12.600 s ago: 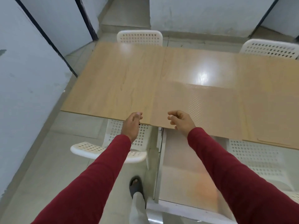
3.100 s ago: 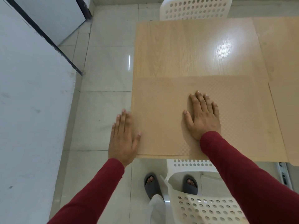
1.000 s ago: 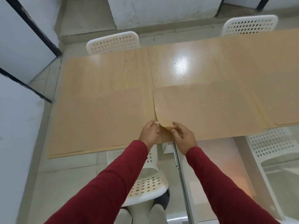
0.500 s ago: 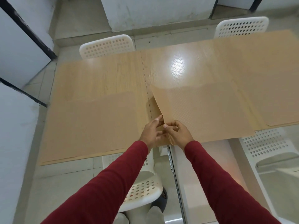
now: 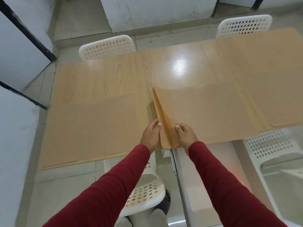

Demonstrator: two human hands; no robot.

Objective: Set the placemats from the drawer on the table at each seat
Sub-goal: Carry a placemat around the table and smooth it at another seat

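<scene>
A tan textured placemat (image 5: 205, 112) lies at the near middle of the wooden table (image 5: 114, 76). Its left edge is peeled up off the table and stands curled. My left hand (image 5: 151, 134) pinches that raised edge from the left. My right hand (image 5: 185, 133) grips the same near corner from the right. Another placemat (image 5: 91, 128) lies flat at the near left seat. A third placemat (image 5: 285, 112) lies at the near right, partly under the middle one's right edge.
White perforated chairs stand at the far left (image 5: 106, 47), far right (image 5: 244, 27), near left (image 5: 144, 190) and near right (image 5: 270, 145). An open white drawer (image 5: 205, 177) sits below the table edge. A grey wall (image 5: 14, 145) runs along the left.
Both hands have lifted the middle placemat's left edge higher, so it now stands curled well off the table. The left placemat has stayed flat.
</scene>
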